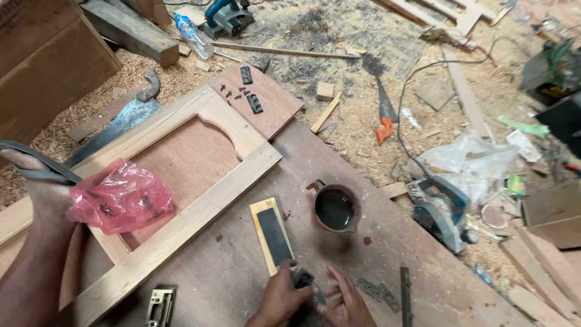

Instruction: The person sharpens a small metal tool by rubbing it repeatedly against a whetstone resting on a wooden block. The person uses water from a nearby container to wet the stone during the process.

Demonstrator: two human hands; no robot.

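We are holding a small dark metal piece (pixel 302 280) between our two hands, low down near the bottom edge of the view, just at the near end of the sharpening stone (pixel 272 235). It may be a little blade or iron, but it is too small and dark to tell. Our left hand (pixel 279 301) is curling around it from the left, with the fingers closed on it. Our right hand (pixel 345 300) is touching it from the right, with the fingers spreading out loosely.

The sharpening stone is a dark slab in a pale wooden holder, and it is lying flat on the wooden surface (pixel 375 236). Just to its right a brown cup (pixel 336 208) of dark liquid is standing. Near our right hand a flat metal hinge (pixel 376 289) is lying on the surface.

To the left, a wooden door frame (pixel 200 200) is lying flat, and a pink plastic bag (pixel 120 197) is sitting on it. Our bare foot (pixel 36 200) is resting beside the bag. A hand saw (pixel 124 118) is lying past the frame, on sawdust.
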